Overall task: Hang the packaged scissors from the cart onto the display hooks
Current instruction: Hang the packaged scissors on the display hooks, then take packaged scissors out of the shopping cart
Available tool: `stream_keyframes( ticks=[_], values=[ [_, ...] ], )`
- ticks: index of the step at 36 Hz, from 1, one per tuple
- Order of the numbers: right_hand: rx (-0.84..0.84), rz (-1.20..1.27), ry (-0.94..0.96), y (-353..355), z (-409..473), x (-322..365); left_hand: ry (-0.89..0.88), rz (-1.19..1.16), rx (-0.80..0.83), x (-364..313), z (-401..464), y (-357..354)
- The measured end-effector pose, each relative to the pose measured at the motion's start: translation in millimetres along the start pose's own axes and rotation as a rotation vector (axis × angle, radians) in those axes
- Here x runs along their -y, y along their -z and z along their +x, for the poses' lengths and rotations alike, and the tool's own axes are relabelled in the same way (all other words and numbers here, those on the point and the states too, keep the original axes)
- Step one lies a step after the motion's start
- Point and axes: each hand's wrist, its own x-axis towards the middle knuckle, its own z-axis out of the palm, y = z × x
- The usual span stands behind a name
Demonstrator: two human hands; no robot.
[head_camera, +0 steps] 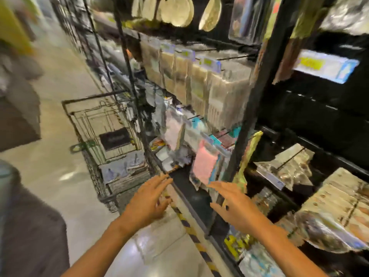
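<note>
The picture is heavily blurred by motion. A black wire cart point(85, 124) stands in the aisle to the left of the shelving, with a stack of flat bluish packages point(123, 166) in its bottom. My left hand point(147, 200) is held out with fingers spread and holds nothing, just right of the cart. My right hand point(233, 204) is stretched forward too, fingers straight and empty, below a pink-backed package point(204, 164) hanging on the display hooks point(225, 134). Whether the packages hold scissors is too blurred to tell.
A black upright post point(247, 108) of the shelving rises just beyond my right hand. Rows of hanging packages point(199, 82) fill the rack above. A yellow-black striped edge point(191, 230) runs along the shelf base. Brown boxes point(18, 116) stand at the far left.
</note>
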Motion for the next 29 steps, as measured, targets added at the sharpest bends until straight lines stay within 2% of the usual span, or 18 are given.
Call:
stream_keyframes(
  ticks=[5, 10, 18, 29],
  values=[
    [0.125, 0.003, 0.047, -36.7, 51.7, 36.9, 0.065, -0.053, -0.028, 64.7, -38.0, 11.8],
    [0.223, 0.032, 0.054, -70.4, 94.6, 66.4, 0.142, -0.090, -0.100, 98.8, -66.4, 21.5],
    [0.315, 0.054, 0.083, -125.5, 147.5, 75.6, 0.408, -0.181, -0.023, 159.9, -97.6, -0.8],
    [0.486, 0.071, 0.077, -170.5, 269.9, 45.5, 0.577, -0.198, -0.020, 219.7, -44.5, -23.5]
  ],
)
